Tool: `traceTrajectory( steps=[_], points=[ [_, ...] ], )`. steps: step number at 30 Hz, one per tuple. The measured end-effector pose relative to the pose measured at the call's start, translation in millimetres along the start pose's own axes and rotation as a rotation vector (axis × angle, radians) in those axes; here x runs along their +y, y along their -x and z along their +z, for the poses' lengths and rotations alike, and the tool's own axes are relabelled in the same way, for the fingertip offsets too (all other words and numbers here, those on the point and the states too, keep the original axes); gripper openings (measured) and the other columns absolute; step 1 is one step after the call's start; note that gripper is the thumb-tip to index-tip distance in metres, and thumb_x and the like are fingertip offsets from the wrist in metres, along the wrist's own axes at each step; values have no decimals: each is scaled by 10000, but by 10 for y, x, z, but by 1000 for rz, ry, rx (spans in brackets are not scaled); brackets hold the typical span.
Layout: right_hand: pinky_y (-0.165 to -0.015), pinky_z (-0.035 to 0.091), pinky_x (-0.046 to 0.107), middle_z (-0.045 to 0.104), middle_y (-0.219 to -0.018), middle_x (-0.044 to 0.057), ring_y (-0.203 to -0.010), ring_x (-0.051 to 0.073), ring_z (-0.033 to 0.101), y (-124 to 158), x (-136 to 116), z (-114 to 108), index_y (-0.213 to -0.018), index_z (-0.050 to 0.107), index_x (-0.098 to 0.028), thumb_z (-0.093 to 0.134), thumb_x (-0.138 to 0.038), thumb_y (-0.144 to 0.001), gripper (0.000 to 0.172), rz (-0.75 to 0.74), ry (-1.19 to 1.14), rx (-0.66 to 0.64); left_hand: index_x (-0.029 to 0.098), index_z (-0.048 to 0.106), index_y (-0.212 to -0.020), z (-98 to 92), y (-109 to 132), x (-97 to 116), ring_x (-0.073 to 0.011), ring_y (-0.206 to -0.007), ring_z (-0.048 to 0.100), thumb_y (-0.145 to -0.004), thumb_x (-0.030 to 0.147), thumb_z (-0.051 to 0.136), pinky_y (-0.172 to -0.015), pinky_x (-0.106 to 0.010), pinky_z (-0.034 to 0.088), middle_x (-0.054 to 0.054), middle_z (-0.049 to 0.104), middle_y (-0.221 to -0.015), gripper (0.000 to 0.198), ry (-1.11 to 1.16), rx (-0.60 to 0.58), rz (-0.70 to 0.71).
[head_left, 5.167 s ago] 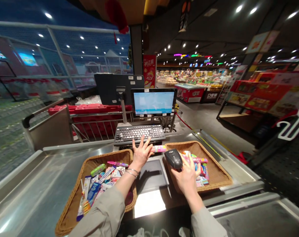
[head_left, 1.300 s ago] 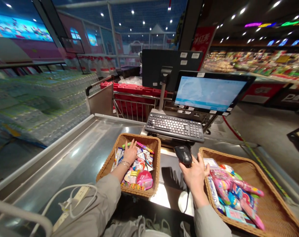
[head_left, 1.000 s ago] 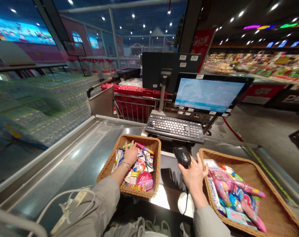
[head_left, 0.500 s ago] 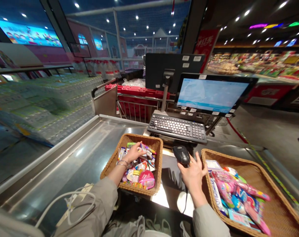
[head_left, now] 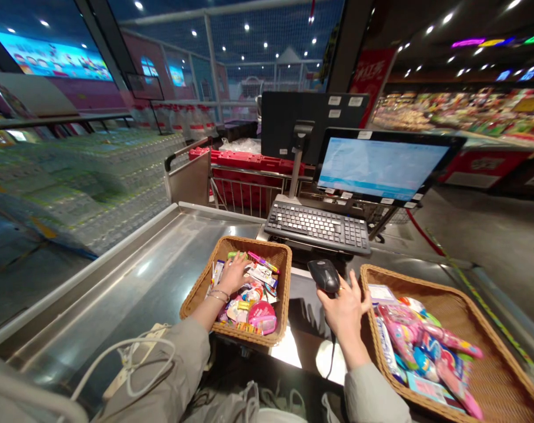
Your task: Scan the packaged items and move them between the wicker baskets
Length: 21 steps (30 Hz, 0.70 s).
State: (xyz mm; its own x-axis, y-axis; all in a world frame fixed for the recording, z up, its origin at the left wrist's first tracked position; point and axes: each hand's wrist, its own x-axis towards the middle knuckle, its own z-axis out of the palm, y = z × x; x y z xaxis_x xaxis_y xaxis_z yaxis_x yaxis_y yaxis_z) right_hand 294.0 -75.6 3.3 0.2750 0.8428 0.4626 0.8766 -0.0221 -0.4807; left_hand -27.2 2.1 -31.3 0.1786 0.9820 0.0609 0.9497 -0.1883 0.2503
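Brown wicker makes the two baskets which stand on the steel counter (head_left: pixel 152 249), as the head camera shows them. Into the left basket (head_left: pixel 287 294) reaches the left hand (head_left: pixel 235 275), with a thin bracelet (head_left: pixel 220 296) at its wrist. Its fingers are spread and a little bent over the small packets in the upper part of this basket; I cannot tell if they pinch some packet or only touch it. Near the fingers lie a green item (head_left: pixel 237 256) and a slim pink and purple stick (head_left: pixel 263 262); closer to the person, in the same basket, there is a round pink container (head_left: pixel 261 313).

The right hand (head_left: pixel 343 311) is closed around the black scanner (head_left: pixel 323 276), whose head points away from the person, toward the keyboard (head_left: pixel 318 228). The scanner is between the two baskets, above the counter, and a dark cable (head_left: pixel 332 355) hangs below it. This hand is just beside the right basket (head_left: pixel 491 335); whether it touches the rim, I cannot say. Inside that basket are pink packages (head_left: pixel 403 335), a light blue box (head_left: pixel 430 386) and other coloured goods, mostly in its left part.

Behind the keyboard stands a lit monitor (head_left: pixel 381 168), and to its left another monitor (head_left: pixel 288 129) shows its back.
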Motion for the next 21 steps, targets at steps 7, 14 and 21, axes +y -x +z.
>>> traceTrajectory(
  steps=[7, 14, 21],
  points=[
    [-1114, 57, 608, 692, -1184, 81, -1366, 313, 347, -7, 50, -21, -898, 721, -224, 531, -438, -773, 313, 26, -13, 5, 268, 623, -1183, 119, -8, 327, -328, -1318, 477, -828, 320, 667, -1152, -656, 28, -89, 600, -1360, 361, -131, 36, 76],
    [-1112, 55, 617, 682, -1205, 79, -1362, 315, 357, -33, 49, -27, -926, 719, -229, 530, -438, -775, 319, 20, -24, -12, 217, 654, -1099, 441, -124, 783, -295, -1154, 586, -832, 236, 638, -1151, -627, 67, -105, 702, -1125, 268, -285, -81, 353],
    [-1119, 63, 589, 687, -1191, 101, -1357, 304, 365, -50, 78, -32, -920, 726, -218, 503, -468, -782, 362, 30, -3, 4, 134, 677, -753, 535, -185, 813, -224, -778, 682, -813, 19, 535, -908, -447, 432, -110, 732, -769, 192, -335, -222, 429]
  ],
)
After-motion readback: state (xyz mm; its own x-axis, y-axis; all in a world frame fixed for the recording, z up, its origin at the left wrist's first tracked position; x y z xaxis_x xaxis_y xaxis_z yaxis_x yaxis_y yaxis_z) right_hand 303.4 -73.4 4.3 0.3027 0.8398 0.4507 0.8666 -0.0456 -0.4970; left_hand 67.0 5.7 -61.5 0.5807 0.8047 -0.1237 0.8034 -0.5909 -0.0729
